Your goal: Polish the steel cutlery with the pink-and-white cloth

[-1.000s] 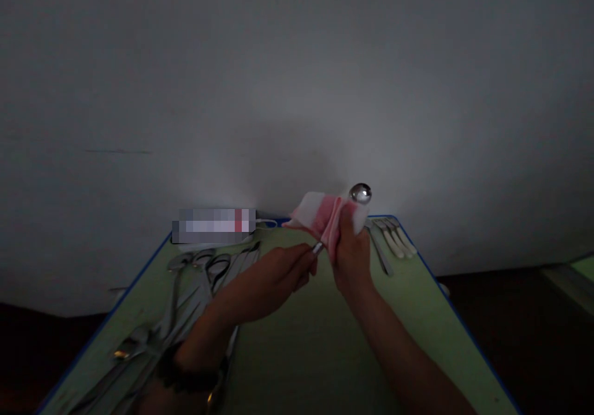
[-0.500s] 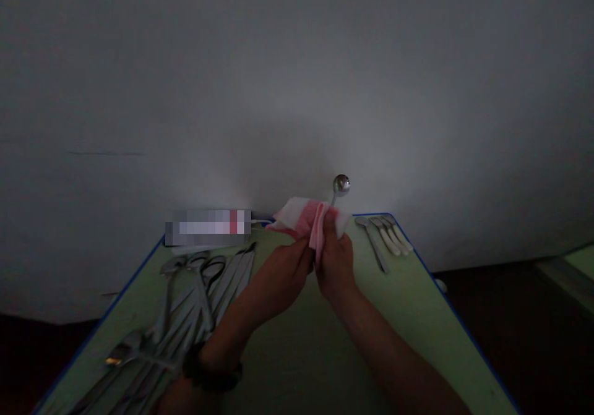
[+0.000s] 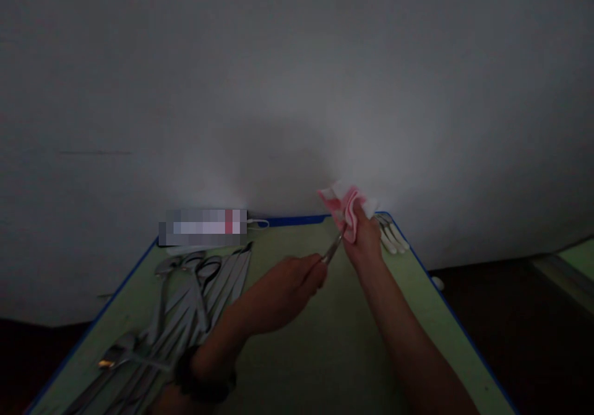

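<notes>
My left hand [image 3: 288, 288] is closed around the lower end of a metal spoon's handle [image 3: 333, 249], which slants up to the right. A pink and white cloth [image 3: 340, 200] is bunched in my right hand [image 3: 365, 239], its fingers closed and the thumb pressing on the folds. The spoon's upper part goes into the cloth, so its bowl is hidden. Both hands are over the far half of the table, the right one beyond the left. A dark band circles my left wrist.
Several metal spoons [image 3: 162, 303] and other long utensils lie heaped on the left of the green table [image 3: 297, 365]. White-handled cutlery [image 3: 393, 242] rests at the far right corner. A blurred-out object [image 3: 204, 226] with a white cable [image 3: 260, 222] sits at the back left, before a wall [image 3: 278, 93].
The cloth and my right hand have moved up the spoon to the right, covering its bowl. My left hand now shows the handle. A spoon lying at the right is hidden behind my right hand.
</notes>
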Action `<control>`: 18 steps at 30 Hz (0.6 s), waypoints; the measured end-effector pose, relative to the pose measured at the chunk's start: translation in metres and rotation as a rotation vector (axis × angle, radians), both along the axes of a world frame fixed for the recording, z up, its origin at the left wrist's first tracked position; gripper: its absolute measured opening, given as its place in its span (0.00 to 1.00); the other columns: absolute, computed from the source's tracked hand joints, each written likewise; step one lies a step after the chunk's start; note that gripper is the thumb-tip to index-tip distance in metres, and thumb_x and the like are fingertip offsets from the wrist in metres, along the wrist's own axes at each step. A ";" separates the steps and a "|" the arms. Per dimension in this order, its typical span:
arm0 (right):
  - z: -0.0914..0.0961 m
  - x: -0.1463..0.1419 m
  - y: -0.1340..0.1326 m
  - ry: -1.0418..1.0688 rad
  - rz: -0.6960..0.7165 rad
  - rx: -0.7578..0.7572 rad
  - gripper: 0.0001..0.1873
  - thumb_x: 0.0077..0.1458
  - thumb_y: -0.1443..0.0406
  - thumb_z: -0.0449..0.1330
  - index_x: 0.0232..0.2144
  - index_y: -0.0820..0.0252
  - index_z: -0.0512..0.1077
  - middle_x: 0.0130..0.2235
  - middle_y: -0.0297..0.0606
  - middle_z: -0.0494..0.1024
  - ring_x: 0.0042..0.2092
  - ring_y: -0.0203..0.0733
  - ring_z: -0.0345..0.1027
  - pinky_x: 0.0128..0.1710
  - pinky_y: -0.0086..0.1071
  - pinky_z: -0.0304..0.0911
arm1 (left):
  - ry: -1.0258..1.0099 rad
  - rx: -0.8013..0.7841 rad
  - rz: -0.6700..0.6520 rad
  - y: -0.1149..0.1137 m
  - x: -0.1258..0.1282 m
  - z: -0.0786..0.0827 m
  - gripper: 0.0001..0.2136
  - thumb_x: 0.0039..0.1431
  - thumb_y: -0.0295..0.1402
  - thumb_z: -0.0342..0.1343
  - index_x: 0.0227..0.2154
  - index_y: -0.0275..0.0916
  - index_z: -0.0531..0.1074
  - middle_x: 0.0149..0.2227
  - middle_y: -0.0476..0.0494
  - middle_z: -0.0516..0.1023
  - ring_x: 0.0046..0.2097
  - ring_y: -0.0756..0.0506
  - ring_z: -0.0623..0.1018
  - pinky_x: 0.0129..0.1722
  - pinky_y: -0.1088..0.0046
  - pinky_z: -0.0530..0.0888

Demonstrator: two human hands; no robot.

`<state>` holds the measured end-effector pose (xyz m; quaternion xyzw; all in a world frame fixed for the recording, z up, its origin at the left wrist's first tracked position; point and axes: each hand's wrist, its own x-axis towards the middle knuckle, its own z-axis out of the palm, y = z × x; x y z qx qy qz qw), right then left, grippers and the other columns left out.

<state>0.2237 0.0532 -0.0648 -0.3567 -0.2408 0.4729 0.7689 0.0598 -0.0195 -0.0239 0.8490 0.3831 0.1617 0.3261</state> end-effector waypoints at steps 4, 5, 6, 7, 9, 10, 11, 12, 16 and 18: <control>0.011 0.021 -0.011 -0.493 0.121 0.058 0.14 0.43 0.58 0.63 0.31 0.62 0.72 0.29 0.33 0.75 0.29 0.34 0.67 0.32 0.28 0.63 | -0.230 -0.176 0.133 0.011 -0.035 0.016 0.16 0.60 0.38 0.41 0.18 0.39 0.58 0.19 0.54 0.58 0.22 0.53 0.60 0.22 0.77 0.59; 0.015 0.024 -0.014 -0.662 0.230 0.060 0.13 0.44 0.58 0.62 0.29 0.63 0.72 0.27 0.32 0.74 0.28 0.34 0.65 0.30 0.27 0.61 | -0.251 -0.181 0.175 0.013 -0.043 0.018 0.16 0.61 0.38 0.39 0.18 0.39 0.57 0.19 0.55 0.56 0.21 0.53 0.58 0.21 0.77 0.58; 0.019 0.026 -0.018 -0.808 0.318 0.073 0.13 0.44 0.58 0.62 0.27 0.63 0.73 0.26 0.32 0.74 0.27 0.33 0.65 0.29 0.27 0.60 | -0.274 -0.186 0.214 0.015 -0.049 0.019 0.17 0.61 0.39 0.39 0.18 0.39 0.55 0.18 0.55 0.54 0.20 0.53 0.56 0.20 0.78 0.57; 0.023 0.027 -0.022 -0.894 0.343 0.101 0.13 0.46 0.58 0.60 0.27 0.63 0.73 0.26 0.32 0.74 0.27 0.33 0.64 0.29 0.27 0.60 | -0.284 -0.195 0.240 0.017 -0.055 0.019 0.17 0.61 0.40 0.39 0.18 0.40 0.54 0.18 0.56 0.52 0.20 0.54 0.55 0.19 0.78 0.56; 0.031 0.025 -0.028 -0.997 0.336 0.142 0.14 0.48 0.57 0.59 0.26 0.63 0.73 0.26 0.32 0.73 0.27 0.32 0.63 0.28 0.26 0.58 | -0.227 -0.218 0.216 0.018 -0.062 0.016 0.18 0.61 0.41 0.40 0.18 0.39 0.54 0.18 0.56 0.52 0.20 0.54 0.54 0.18 0.79 0.55; 0.034 0.023 -0.031 -1.024 0.314 0.150 0.14 0.48 0.56 0.59 0.26 0.62 0.73 0.25 0.31 0.73 0.26 0.32 0.62 0.26 0.25 0.58 | -0.180 -0.235 0.175 0.018 -0.063 0.014 0.18 0.61 0.42 0.41 0.19 0.39 0.56 0.18 0.56 0.53 0.20 0.54 0.55 0.18 0.79 0.55; 0.038 0.021 -0.034 -1.044 0.287 0.146 0.13 0.47 0.56 0.60 0.26 0.62 0.74 0.25 0.31 0.73 0.25 0.31 0.61 0.25 0.25 0.57 | -0.125 -0.252 0.118 0.018 -0.064 0.012 0.17 0.61 0.42 0.41 0.20 0.39 0.58 0.19 0.55 0.56 0.21 0.54 0.56 0.18 0.79 0.56; 0.041 0.020 -0.036 -1.055 0.251 0.133 0.13 0.45 0.56 0.61 0.26 0.62 0.74 0.24 0.31 0.72 0.24 0.31 0.61 0.24 0.25 0.56 | -0.081 -0.263 0.066 0.017 -0.063 0.009 0.17 0.61 0.42 0.41 0.21 0.39 0.60 0.20 0.55 0.58 0.22 0.53 0.58 0.19 0.79 0.57; 0.043 0.010 -0.040 -0.888 -0.083 0.080 0.17 0.44 0.54 0.61 0.26 0.63 0.73 0.22 0.31 0.70 0.22 0.31 0.58 0.21 0.25 0.53 | -0.111 -0.214 0.008 0.014 -0.045 0.002 0.16 0.63 0.41 0.38 0.26 0.39 0.63 0.24 0.53 0.63 0.26 0.52 0.63 0.24 0.78 0.62; 0.038 0.001 -0.039 -0.750 -0.227 0.039 0.21 0.49 0.50 0.55 0.29 0.65 0.72 0.22 0.32 0.69 0.22 0.32 0.58 0.21 0.26 0.54 | -0.171 -0.162 0.077 0.012 -0.030 0.000 0.17 0.64 0.41 0.35 0.26 0.39 0.62 0.23 0.54 0.62 0.25 0.52 0.62 0.24 0.78 0.61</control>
